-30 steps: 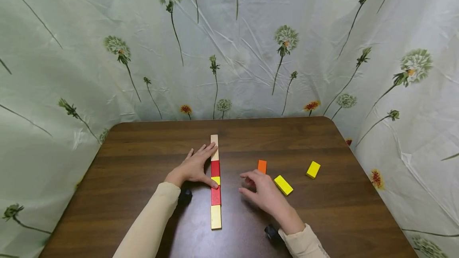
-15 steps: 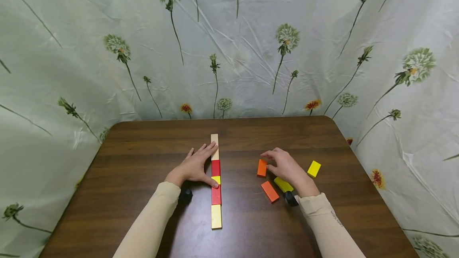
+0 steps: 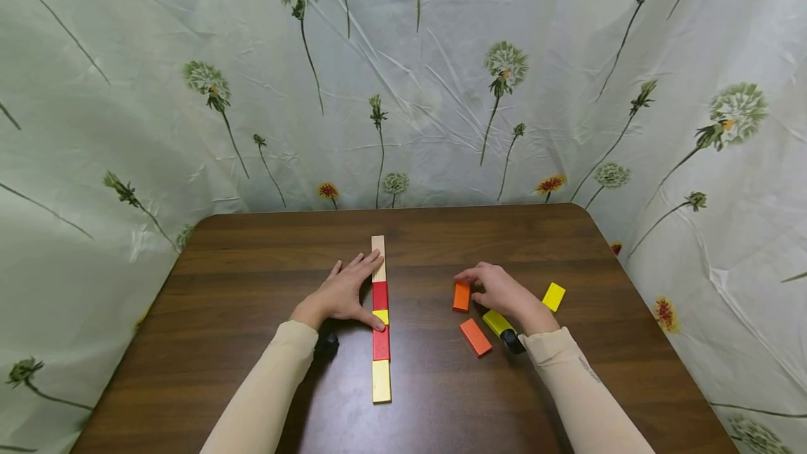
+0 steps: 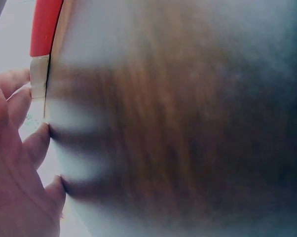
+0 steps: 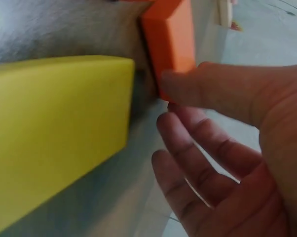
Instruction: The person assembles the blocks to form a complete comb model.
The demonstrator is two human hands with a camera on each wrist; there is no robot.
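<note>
A straight row of flat blocks runs away from me on the table: a pale wood block (image 3: 378, 265), a red block (image 3: 380, 296), a yellow piece (image 3: 381, 317), another red block (image 3: 381, 346) and a light yellow block (image 3: 381, 382). My left hand (image 3: 340, 294) rests on the row with spread fingers, its thumb at the yellow piece and a fingertip on the pale wood block. My right hand (image 3: 504, 294) pinches an orange block (image 3: 461, 298); in the right wrist view the thumb (image 5: 180, 89) lies against this orange block (image 5: 175, 44), the index fingertip behind its end.
A second orange block (image 3: 476, 338) lies nearer to me. One yellow block (image 3: 496, 323) sits partly under the right wrist, another yellow block (image 3: 553, 296) to its right. The dark wooden table (image 3: 252, 258) ends at a flowered curtain (image 3: 429, 104).
My right hand has moved right and away from me, uncovering the nearer orange block, then shifted slightly left onto the farther one. My left hand stays put.
</note>
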